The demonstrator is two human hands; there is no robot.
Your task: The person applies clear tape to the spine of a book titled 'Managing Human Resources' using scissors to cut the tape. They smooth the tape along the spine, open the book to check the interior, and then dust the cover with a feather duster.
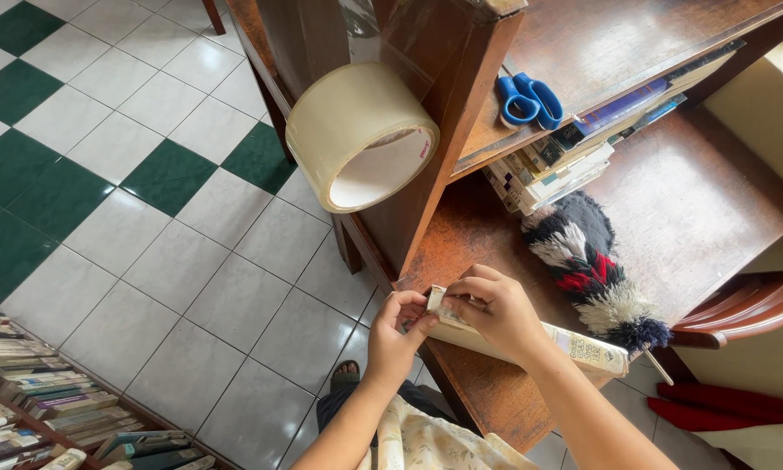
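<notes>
Book [574, 346] lies flat at the near edge of the wooden bench [713, 200], spine end under my fingers. My left hand [394, 335] pinches the book's left corner, fingers closed on it; my right hand [496, 312] presses down on the same end, fingers curled tight over the cover. Just right of my right hand, touching the book's far end, lies a feather duster [591, 261], black, white and red. Above my fingers a big roll of clear tape [361, 135] hangs against the upright wooden panel [435, 104]. Further up and right, blue-handled scissors [529, 98] rest on the upper shelf, a stack of books [552, 165] tucked beneath it. Green and white floor tiles [147, 174] lie left of my hands.
</notes>
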